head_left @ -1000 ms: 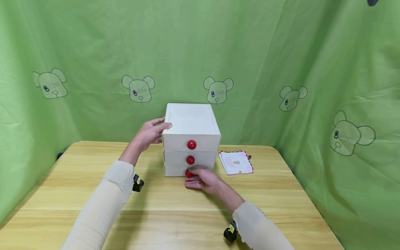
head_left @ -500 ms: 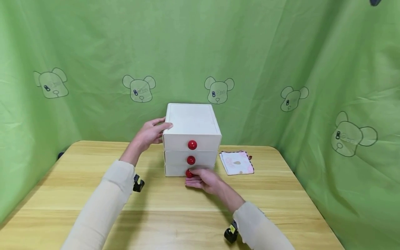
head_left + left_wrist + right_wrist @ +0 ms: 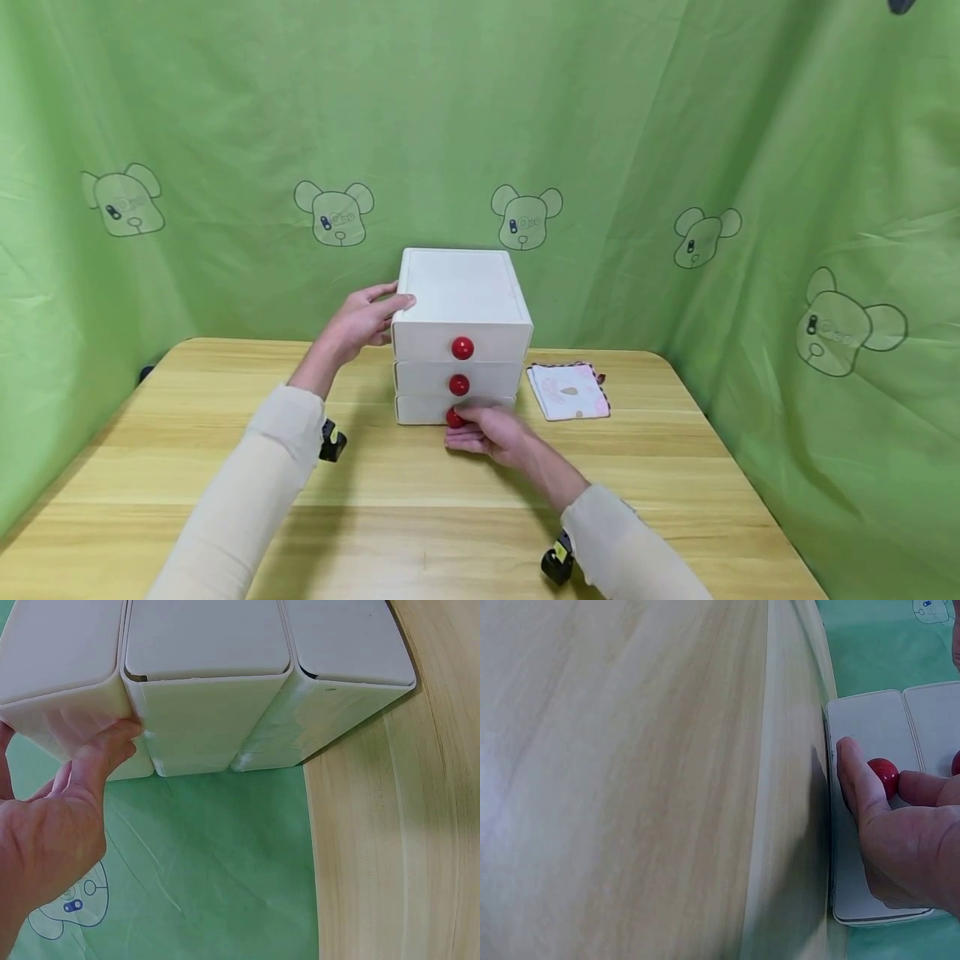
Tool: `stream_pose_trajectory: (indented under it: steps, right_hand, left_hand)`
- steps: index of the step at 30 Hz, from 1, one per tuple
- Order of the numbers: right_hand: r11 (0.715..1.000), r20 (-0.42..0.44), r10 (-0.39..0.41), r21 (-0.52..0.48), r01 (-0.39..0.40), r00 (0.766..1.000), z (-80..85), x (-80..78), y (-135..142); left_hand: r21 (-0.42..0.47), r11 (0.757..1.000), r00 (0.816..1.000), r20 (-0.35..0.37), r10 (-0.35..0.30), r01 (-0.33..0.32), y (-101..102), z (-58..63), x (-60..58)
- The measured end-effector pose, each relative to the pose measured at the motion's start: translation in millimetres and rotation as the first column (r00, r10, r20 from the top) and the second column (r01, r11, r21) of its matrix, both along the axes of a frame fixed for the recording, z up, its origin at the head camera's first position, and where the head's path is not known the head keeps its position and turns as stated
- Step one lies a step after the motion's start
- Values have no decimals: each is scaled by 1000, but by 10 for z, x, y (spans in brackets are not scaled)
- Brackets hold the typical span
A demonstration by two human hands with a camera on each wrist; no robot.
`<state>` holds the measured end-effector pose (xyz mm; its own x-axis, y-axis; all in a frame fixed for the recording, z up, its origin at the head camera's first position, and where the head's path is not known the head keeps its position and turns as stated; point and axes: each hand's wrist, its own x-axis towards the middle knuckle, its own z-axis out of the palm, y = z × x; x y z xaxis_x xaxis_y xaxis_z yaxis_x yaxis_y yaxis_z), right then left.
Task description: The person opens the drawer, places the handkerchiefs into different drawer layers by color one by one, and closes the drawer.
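A white three-drawer cabinet [image 3: 461, 287] stands on the wooden table, each drawer with a round red knob. My left hand [image 3: 362, 321] rests against its upper left side, thumb over the top edge and fingers spread along the side wall. In the left wrist view, the left fingers [image 3: 112, 746] touch the side of the top drawer unit. My right hand [image 3: 498, 432] pinches the lowest red knob [image 3: 454, 417] between thumb and fingers, palm facing up. The right wrist view shows this bottom knob [image 3: 883, 776] between thumb and fingers. All drawer fronts sit flush with the cabinet.
A folded white and pink cloth [image 3: 567, 390] with a dark patterned edge lies right of the cabinet. The wooden table [image 3: 405, 533] reaches back to a green curtain [image 3: 435, 125] printed with bear heads, which also hangs along both sides.
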<state>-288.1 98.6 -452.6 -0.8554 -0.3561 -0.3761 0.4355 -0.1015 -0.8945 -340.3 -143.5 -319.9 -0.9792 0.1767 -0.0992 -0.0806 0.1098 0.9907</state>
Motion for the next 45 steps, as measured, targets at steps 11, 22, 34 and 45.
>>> stream_pose_trajectory:
  steps: [11,22,34,45]
  right_hand:
    - [1000,3,13,-1,-13,1000,30,35,20]
    - [996,-3,83,39,-83,997,60,210,62]
    - [985,-15,142,98,-140,990,134,509,75]
    - [985,-27,124,128,-119,992,174,679,82]
  left_hand:
    - [-31,999,1000,-19,15,-15,32,10,11]
    - [-28,999,1000,-16,19,-19,8,7,9]
    - [-22,1000,1000,-20,6,-6,-10,9,6]
    - [-5,1000,1000,-10,-18,18,-20,19,18]
